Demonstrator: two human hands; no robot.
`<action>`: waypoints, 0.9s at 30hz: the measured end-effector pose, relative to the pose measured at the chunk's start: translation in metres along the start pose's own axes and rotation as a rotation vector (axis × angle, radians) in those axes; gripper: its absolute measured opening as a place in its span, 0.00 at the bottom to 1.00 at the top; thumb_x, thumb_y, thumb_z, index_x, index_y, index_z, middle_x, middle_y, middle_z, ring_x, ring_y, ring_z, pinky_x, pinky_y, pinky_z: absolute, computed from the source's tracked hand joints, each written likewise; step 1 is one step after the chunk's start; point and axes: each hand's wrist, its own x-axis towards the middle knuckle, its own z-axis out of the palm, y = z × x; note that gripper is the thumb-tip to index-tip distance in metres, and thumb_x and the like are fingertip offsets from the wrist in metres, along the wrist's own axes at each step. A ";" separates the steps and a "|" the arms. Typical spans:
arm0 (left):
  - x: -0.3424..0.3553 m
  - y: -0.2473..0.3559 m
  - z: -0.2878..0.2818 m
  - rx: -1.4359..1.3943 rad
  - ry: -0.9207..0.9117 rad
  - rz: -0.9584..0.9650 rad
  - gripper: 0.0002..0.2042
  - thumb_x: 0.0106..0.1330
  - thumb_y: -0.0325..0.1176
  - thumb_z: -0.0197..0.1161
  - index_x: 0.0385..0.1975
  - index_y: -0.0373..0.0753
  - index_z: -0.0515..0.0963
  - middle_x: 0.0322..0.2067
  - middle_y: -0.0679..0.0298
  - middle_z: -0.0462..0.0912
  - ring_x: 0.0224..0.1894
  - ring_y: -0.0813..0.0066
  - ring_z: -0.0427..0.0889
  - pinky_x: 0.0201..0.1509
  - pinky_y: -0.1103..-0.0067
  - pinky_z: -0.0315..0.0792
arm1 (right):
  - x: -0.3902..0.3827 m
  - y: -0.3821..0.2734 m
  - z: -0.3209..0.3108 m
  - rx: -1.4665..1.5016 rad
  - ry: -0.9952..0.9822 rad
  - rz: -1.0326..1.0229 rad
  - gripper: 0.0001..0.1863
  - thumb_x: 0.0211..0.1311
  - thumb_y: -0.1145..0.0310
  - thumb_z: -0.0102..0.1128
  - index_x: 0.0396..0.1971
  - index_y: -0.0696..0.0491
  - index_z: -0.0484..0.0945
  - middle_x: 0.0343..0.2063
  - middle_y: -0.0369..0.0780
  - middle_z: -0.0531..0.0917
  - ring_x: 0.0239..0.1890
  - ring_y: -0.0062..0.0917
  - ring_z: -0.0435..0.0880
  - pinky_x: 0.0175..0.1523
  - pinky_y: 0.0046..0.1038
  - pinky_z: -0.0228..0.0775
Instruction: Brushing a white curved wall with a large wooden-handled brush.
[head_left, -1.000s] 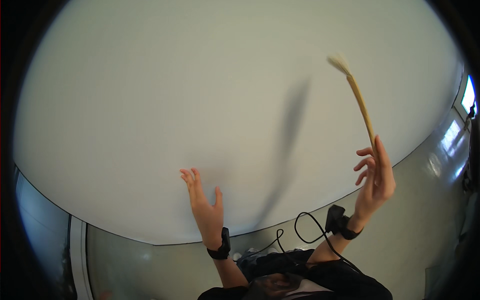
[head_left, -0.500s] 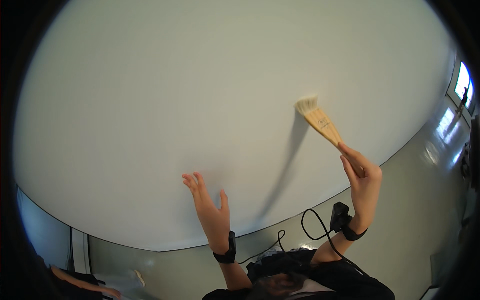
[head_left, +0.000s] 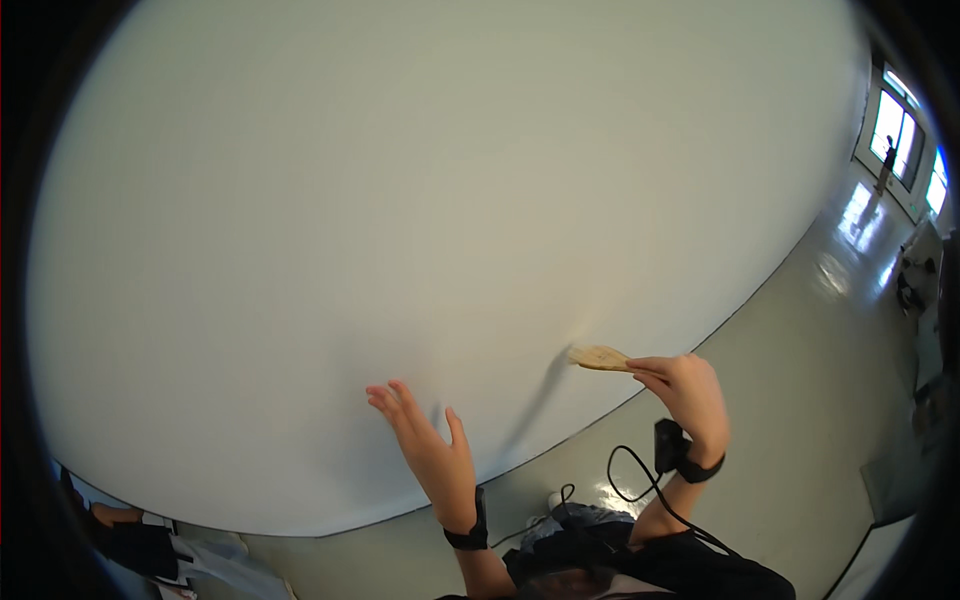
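Observation:
A flat wooden brush (head_left: 602, 359) with pale bristles is pinched by its handle in my right hand (head_left: 688, 392). Its bristle end points left and meets the white wall (head_left: 480, 180) or comes very near it, low on the right side; a long shadow falls from it down to the left. My left hand (head_left: 432, 452) holds nothing. Its fingers are spread and the thumb stands apart, close to the lower part of the wall. Whether the fingertips touch the surface I cannot tell.
Black straps with devices (head_left: 672, 446) sit on both my wrists, and a black cable (head_left: 640, 498) loops below. Grey floor (head_left: 790, 400) runs along the wall's lower edge. Another person (head_left: 150, 545) is at the lower left. Bright windows (head_left: 893, 130) show at the far right.
My right hand has brought the brush down the wall, and it has tilted from upright to nearly level. My left hand stays spread, slightly lower in the picture. The view has shifted.

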 end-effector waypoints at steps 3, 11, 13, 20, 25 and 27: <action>0.001 -0.010 0.001 -0.022 -0.011 -0.015 0.40 0.70 0.23 0.59 0.80 0.43 0.47 0.80 0.46 0.39 0.81 0.43 0.40 0.79 0.59 0.53 | -0.010 -0.027 -0.026 0.198 0.176 -0.064 0.13 0.58 0.72 0.72 0.44 0.50 0.89 0.31 0.45 0.88 0.27 0.37 0.85 0.32 0.29 0.73; -0.004 -0.028 -0.001 0.044 0.007 0.045 0.37 0.72 0.25 0.59 0.79 0.37 0.50 0.79 0.44 0.46 0.80 0.43 0.46 0.79 0.59 0.52 | 0.034 -0.027 -0.003 0.372 0.987 -0.466 0.18 0.60 0.88 0.63 0.50 0.64 0.85 0.36 0.45 0.89 0.23 0.20 0.76 0.31 0.19 0.66; -0.003 -0.021 0.004 0.006 0.063 0.041 0.35 0.73 0.25 0.58 0.78 0.35 0.51 0.78 0.43 0.50 0.80 0.44 0.48 0.79 0.60 0.52 | 0.047 -0.026 -0.004 0.394 0.972 -0.470 0.18 0.60 0.88 0.64 0.51 0.61 0.85 0.30 0.43 0.87 0.22 0.20 0.74 0.30 0.19 0.65; -0.005 -0.022 0.049 0.089 0.375 -0.014 0.09 0.77 0.30 0.55 0.46 0.33 0.80 0.76 0.42 0.56 0.75 0.47 0.65 0.71 0.61 0.64 | 0.046 0.000 -0.017 0.499 0.607 -0.273 0.18 0.62 0.83 0.67 0.51 0.55 0.87 0.18 0.39 0.74 0.18 0.19 0.66 0.25 0.21 0.59; -0.001 -0.022 0.060 0.008 0.418 -0.138 0.08 0.77 0.30 0.56 0.38 0.34 0.81 0.76 0.42 0.56 0.72 0.48 0.69 0.70 0.56 0.64 | 0.030 0.006 -0.027 0.391 0.283 -0.053 0.16 0.63 0.76 0.68 0.51 0.48 0.88 0.16 0.42 0.77 0.16 0.23 0.67 0.24 0.22 0.60; -0.001 -0.021 0.056 -0.015 0.453 -0.164 0.09 0.76 0.28 0.56 0.38 0.34 0.84 0.75 0.44 0.59 0.66 0.52 0.75 0.70 0.56 0.64 | 0.031 0.010 -0.019 0.407 0.262 -0.050 0.16 0.64 0.74 0.68 0.51 0.46 0.88 0.17 0.43 0.78 0.15 0.25 0.68 0.24 0.23 0.61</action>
